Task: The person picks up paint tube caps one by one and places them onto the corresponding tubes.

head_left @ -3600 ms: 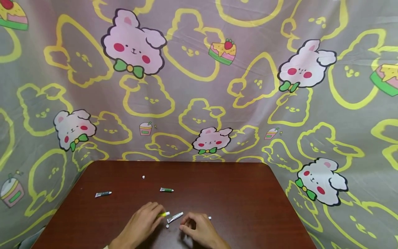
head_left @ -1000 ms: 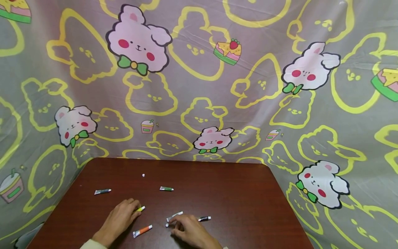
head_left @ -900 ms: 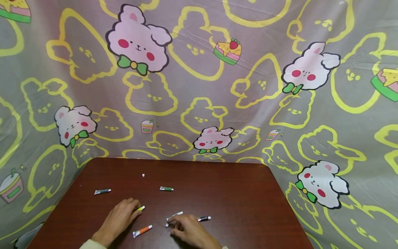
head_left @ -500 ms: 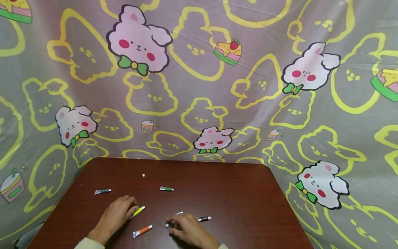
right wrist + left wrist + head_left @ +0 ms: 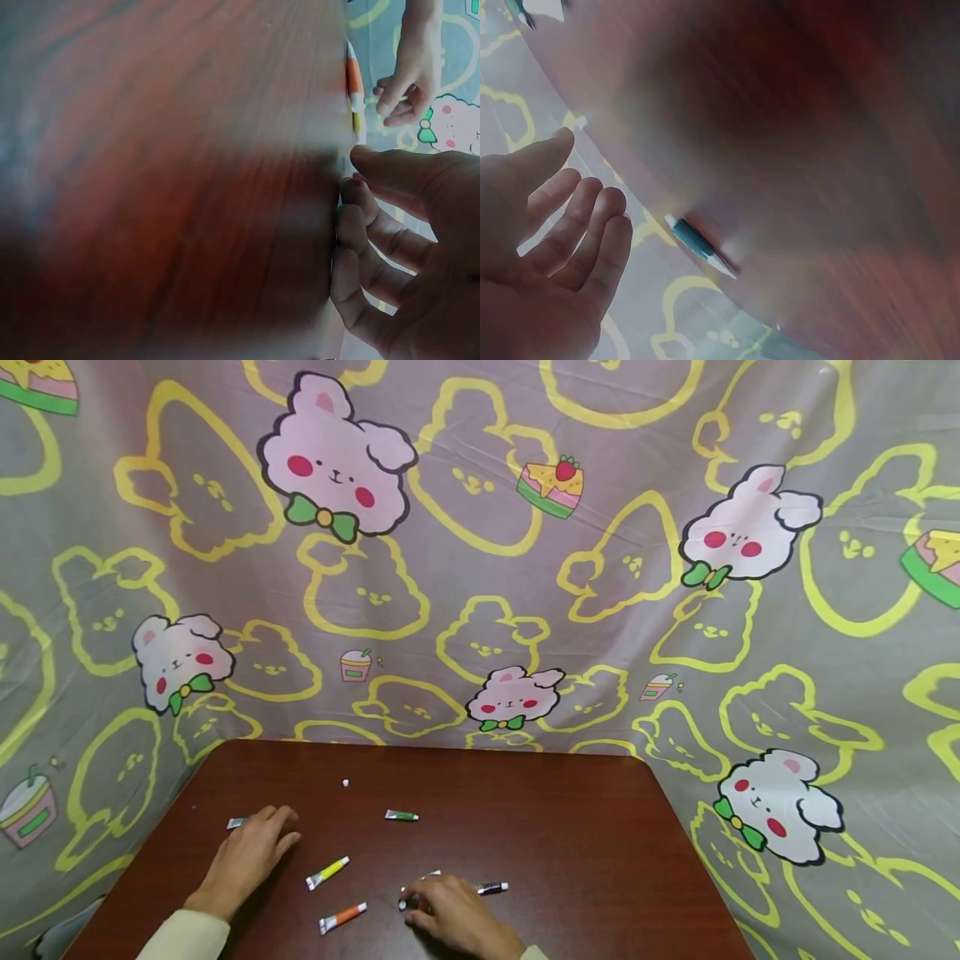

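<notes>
My left hand (image 5: 251,856) hovers with relaxed, spread fingers over a dark teal paint tube (image 5: 236,822), whose capped end is hidden beneath it in the head view. The left wrist view shows that teal tube (image 5: 696,240) on the table beyond the fingertips, and nothing in the hand. My right hand (image 5: 459,912) rests low on the table, fingers loosely bent and thumb apart. It covers most of a silver paint tube (image 5: 433,874); a small white cap (image 5: 402,904) lies by its fingertips. Between the hands are a yellow paint tube (image 5: 327,873) and an orange paint tube (image 5: 343,917).
A black paint tube (image 5: 492,887) lies just right of my right hand. Farther back are a green paint tube (image 5: 402,816) and another white cap (image 5: 346,783). The brown table (image 5: 570,827) ends at a printed curtain (image 5: 480,568) behind and at the sides.
My left hand let go of the yellow tube, now left of where it was, and moved back and left over the teal tube. Earlier the orange tube came into view; my right hand barely shifted.
</notes>
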Demonstrator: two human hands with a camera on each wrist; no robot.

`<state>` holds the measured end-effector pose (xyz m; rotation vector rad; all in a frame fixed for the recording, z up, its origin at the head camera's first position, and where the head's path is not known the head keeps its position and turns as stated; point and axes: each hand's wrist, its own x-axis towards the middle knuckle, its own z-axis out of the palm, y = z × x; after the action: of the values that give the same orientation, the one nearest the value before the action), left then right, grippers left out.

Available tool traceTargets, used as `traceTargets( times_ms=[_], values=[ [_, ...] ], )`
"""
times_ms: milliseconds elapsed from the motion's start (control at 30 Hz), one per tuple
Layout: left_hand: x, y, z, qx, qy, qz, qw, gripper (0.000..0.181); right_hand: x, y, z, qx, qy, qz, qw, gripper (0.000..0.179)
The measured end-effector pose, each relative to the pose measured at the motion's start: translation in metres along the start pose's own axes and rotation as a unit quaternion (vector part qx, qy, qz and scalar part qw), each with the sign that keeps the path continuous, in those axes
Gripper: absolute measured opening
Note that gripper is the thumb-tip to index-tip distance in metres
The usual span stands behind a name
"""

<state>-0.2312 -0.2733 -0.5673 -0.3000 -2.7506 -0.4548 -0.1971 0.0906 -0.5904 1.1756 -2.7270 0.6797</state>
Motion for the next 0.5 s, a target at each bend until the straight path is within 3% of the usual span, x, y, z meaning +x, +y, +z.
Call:
traceTargets(
  times_ms=[200, 500],
  values=[
    [0.006, -0.016, -0.003, 0.01, 0.003, -0.015, 0.9998, 0.03, 0.002, -0.001, 0.001, -0.023, 0.001, -0.005, 0.9997, 0.017],
    [0.007, -0.032, -0.004, 0.018, -0.009, -0.032, 0.9993, 0.035, 0.004, -0.003, 0.004, -0.024, -0.019, 0.032, 0.999, 0.014]
  ],
)
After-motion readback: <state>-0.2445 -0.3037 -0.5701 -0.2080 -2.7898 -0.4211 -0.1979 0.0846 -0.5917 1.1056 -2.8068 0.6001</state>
